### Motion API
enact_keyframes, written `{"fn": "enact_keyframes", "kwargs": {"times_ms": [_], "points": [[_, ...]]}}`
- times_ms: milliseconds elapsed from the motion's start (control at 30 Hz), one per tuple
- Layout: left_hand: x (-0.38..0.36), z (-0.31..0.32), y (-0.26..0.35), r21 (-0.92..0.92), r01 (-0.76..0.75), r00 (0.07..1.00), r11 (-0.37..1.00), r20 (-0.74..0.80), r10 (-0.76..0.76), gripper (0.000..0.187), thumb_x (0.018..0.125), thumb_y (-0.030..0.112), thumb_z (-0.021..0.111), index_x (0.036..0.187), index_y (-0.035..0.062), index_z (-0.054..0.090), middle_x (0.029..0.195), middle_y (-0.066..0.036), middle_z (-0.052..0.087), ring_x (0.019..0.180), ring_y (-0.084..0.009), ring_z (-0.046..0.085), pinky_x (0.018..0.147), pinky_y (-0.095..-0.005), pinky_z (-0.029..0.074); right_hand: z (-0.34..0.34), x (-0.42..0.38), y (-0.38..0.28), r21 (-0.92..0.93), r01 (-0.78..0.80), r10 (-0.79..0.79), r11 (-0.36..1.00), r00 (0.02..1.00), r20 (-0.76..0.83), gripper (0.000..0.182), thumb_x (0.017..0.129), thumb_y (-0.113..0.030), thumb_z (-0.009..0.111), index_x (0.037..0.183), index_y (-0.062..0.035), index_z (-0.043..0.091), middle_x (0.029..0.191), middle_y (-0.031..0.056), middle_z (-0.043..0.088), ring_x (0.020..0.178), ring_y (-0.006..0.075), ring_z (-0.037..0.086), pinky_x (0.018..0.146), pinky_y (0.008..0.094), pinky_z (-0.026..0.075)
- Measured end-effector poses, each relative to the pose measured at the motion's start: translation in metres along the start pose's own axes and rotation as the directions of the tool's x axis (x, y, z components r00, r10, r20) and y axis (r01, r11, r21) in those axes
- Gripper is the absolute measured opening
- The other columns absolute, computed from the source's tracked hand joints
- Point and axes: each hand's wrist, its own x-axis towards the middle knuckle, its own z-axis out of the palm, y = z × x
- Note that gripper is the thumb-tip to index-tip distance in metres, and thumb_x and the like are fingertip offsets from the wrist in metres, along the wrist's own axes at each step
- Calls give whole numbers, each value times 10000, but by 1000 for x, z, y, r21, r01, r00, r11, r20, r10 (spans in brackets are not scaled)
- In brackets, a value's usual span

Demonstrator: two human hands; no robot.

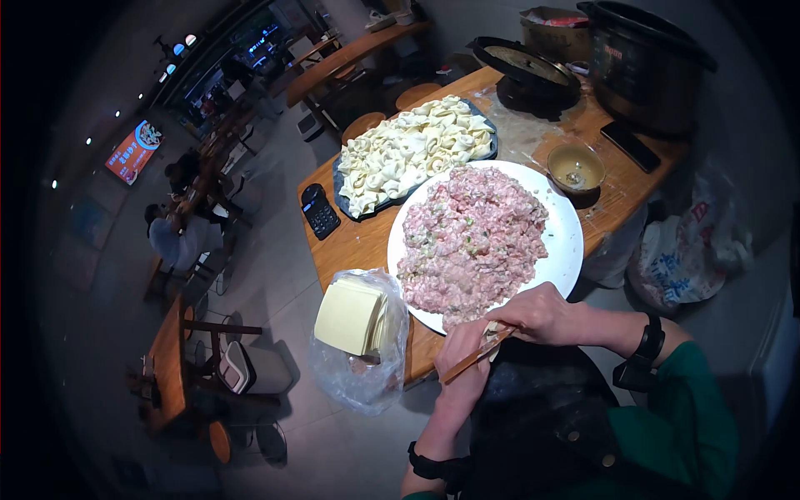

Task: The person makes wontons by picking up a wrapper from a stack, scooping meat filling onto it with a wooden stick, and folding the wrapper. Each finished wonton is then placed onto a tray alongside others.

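Both hands meet at the near edge of a white plate (567, 242) heaped with minced meat (475, 233). My left hand (463, 360) is closed around a pale wrapper, most of it hidden by the fingers. My right hand (537, 315) touches the same wrapper (493, 335) and grips a flat wooden stick (471, 360) that crosses over my left hand. Left of the plate, a stack of square yellow wrappers (350, 317) sits in a clear plastic bag (367, 387). Folded dumplings (417, 150) fill a dark tray (340, 185) behind the plate.
On the wooden table (621, 200) are a black phone-like device (320, 212), a bowl (575, 169), a dark phone (630, 147), a round black lidded pan (529, 71) and a large black pot (646, 71). Plastic bags (687, 258) hang at the right. People sit far left.
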Motion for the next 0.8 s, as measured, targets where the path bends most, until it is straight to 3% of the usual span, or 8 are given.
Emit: {"fn": "enact_keyframes", "kwargs": {"times_ms": [167, 267, 300, 367, 433, 500, 667, 800], "points": [[13, -9, 7, 135, -100, 994, 986, 65, 92, 368, 776, -23, 592, 1140, 23, 573, 940, -157, 603, 850, -312, 598, 732, -386, 480, -14, 16, 12, 22, -168, 164, 986, 977, 134, 99, 690, -77, 669, 678, -75, 571, 559, 89, 552, 531, 292, 582, 453, 353, 442], [26, -21, 13, 219, -123, 991, 968, -25, 131, 425, 773, -22, 602, 1193, -5, 546, 1103, -175, 605, 966, -324, 603, 848, -378, 476, -21, 43, 39, 110, -273, 278, 956, 960, -36, 106, 734, -98, 678, 674, -43, 609, 575, 100, 597, 527, 208, 614, 499, 306, 468], [27, -28, 10, 223, -139, 989, 965, -24, 148, 425, 773, -22, 602, 1193, -5, 546, 1103, -175, 605, 966, -324, 603, 848, -378, 476, -36, 83, 55, 398, -666, 716, 631, 697, 30, 182, 783, -159, 708, 724, -2, 637, 596, 15, 595, 534, 40, 506, 472, 256, 399], [19, -52, 4, 183, -36, 982, 982, -178, 69, 410, 763, -40, 601, 1171, -11, 565, 1065, -182, 618, 945, -320, 613, 840, -380, 481, -60, 115, 80, 424, -697, 782, 579, 621, -47, 341, 834, -294, 668, 1030, -16, 639, 745, 1, 637, 690, 38, 529, 600, 239, 429], [15, -70, 1, 192, 0, 977, 981, -211, 41, 379, 759, -53, 597, 1135, -12, 589, 1055, -182, 624, 944, -314, 617, 841, -375, 482, -64, 131, 111, 326, -682, 747, 655, 650, -142, 527, 841, -367, 660, 1222, -18, 557, 841, 35, 658, 716, 55, 547, 635, 230, 449], [11, -89, -5, 194, 47, 970, 980, -242, 1, 350, 755, -65, 592, 1100, -12, 613, 1045, -182, 629, 943, -309, 621, 842, -369, 483, -59, 121, 129, 464, -693, 811, 552, 575, -105, 533, 898, -362, 592, 1273, 6, 503, 896, 51, 668, 672, 46, 532, 612, 206, 450], [24, -134, -17, 462, 72, 969, 884, -244, 48, 221, 735, -70, 631, 930, 28, 668, 932, -110, 643, 835, -254, 610, 716, -323, 496, -62, 65, 96, 579, -621, 758, 528, 652, 8, 398, 990, -241, 429, 1301, 4, 470, 906, 58, 676, 587, 17, 467, 532, 165, 402], [29, -147, -39, 563, 57, 993, 825, -114, 9, 178, 701, 70, 729, 868, 113, 681, 851, -9, 629, 785, -182, 607, 658, -303, 496, -59, 7, 50, 549, -584, 695, 598, 719, 9, 344, 970, -185, 473, 1253, 3, 527, 819, 42, 675, 536, 32, 463, 492, 171, 392]]}}
